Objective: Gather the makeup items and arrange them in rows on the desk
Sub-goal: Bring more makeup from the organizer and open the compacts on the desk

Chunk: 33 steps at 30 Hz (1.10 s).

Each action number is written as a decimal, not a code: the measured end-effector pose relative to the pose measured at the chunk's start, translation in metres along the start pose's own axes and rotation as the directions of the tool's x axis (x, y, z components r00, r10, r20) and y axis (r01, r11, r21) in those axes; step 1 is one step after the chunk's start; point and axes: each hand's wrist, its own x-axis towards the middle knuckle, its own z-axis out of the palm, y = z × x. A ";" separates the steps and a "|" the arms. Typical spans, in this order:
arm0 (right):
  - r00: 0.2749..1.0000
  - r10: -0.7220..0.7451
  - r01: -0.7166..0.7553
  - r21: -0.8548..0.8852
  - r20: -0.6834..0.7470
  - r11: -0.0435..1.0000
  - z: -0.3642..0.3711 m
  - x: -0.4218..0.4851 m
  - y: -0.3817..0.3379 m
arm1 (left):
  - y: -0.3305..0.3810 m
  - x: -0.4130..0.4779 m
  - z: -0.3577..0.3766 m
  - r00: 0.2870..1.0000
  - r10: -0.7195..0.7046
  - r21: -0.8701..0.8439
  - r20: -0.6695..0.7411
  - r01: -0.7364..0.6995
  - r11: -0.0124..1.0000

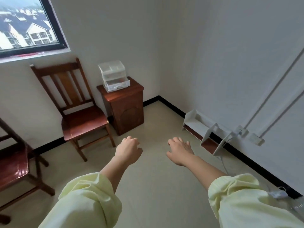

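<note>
A clear plastic drawer organiser [114,75] stands on a small dark wooden cabinet [126,111] in the room's far corner; its bottom drawer is pulled out. I cannot make out any makeup items inside it. My left hand [129,150] and my right hand [180,149] are stretched forward over the tiled floor, well short of the cabinet. Both hold nothing, and their fingers hang loosely curled. No desk is in view.
A wooden chair [79,112] stands left of the cabinet under a window [29,25]. Part of a second dark wooden piece [14,165] shows at the left edge. A white shelf rack [207,132] lies along the right wall, by wall sockets [241,130] and a cable.
</note>
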 end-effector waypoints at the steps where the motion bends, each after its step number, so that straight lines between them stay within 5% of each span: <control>1: 1.000 -0.004 0.004 0.007 -0.004 1.000 -0.007 0.026 -0.010 | -0.012 0.021 -0.009 1.000 -0.020 0.006 -0.014 0.020 1.000; 21: 0.989 -0.145 0.146 -0.015 0.042 0.989 -0.090 0.521 -0.090 | -0.158 0.451 -0.062 0.952 -0.284 -0.136 -0.114 0.269 0.954; 33: 0.984 -0.171 0.167 0.068 0.056 0.984 -0.079 0.755 -0.142 | -0.254 0.671 -0.062 0.949 -0.265 -0.228 -0.168 0.224 0.947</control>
